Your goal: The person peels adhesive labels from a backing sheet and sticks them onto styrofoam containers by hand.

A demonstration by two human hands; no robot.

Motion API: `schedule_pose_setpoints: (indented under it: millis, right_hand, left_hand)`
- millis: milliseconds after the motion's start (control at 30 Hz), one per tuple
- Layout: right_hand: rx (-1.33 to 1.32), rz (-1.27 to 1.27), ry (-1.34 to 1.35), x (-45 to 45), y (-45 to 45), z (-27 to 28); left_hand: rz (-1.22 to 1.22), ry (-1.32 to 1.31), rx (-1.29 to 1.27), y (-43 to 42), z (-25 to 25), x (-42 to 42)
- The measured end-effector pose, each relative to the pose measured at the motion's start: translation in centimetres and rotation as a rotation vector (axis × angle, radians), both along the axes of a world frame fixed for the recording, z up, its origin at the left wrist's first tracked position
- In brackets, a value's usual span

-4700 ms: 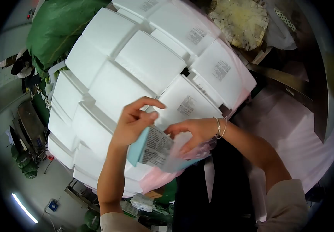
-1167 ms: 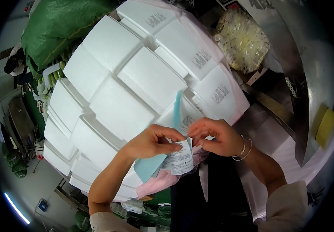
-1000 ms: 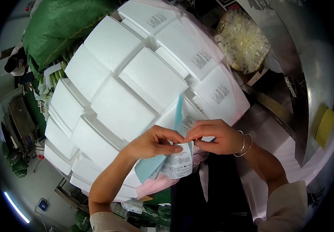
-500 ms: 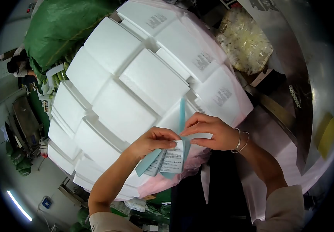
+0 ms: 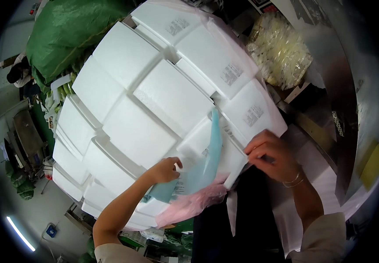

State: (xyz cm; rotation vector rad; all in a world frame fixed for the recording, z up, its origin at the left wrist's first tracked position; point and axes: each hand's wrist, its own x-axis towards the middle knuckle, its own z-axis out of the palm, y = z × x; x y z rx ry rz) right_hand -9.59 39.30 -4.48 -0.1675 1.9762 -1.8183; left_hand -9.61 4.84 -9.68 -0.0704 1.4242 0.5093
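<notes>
My left hand [image 5: 165, 170] is closed at the upper edge of a pale blue label strip [image 5: 213, 153], whose long tail curves up to the right. Part of a printed white label [image 5: 179, 186] shows below the fingers. My right hand [image 5: 272, 156], with thin bracelets on the wrist, is pinched at the near right corner of the stack; motion blurs it, and what its fingers hold cannot be made out. Beneath both hands lies a stack of white rectangular blocks [image 5: 139, 127]. Printed labels [image 5: 253, 115] sit on several blocks along the right side.
Pink plastic film [image 5: 193, 204] bunches at the stack's near edge. A large green sack [image 5: 73, 33] stands at the far left. Another person [image 5: 20, 74] is in the left background. At the right are a bag of clear yellowish pieces [image 5: 281, 50] and a metal surface [image 5: 336, 87].
My right hand has moved away from the label strip, to the right. The left hand has shifted slightly left and down, and the blue strip now bows out in a long curve.
</notes>
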Motion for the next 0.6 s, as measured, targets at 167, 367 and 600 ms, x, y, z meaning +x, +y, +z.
schedule_pose_setpoints:
  millis: [167,367,600]
  right_hand:
    - [0.164,-0.002,0.215,-5.5,-0.1,-1.3]
    - [0.269,0.093,0.321,-13.8,-3.3,-5.5]
    - [0.415,0.369,0.539,-18.3,-7.2,-8.5]
  left_hand:
    - [-0.165,0.556,0.076,8.7,-5.0,-7.4]
    - [-0.340,0.798,-0.034,9.3,-12.4,-13.6]
    - [-0.371,0.826,-0.059,6.5,-3.0,-10.6]
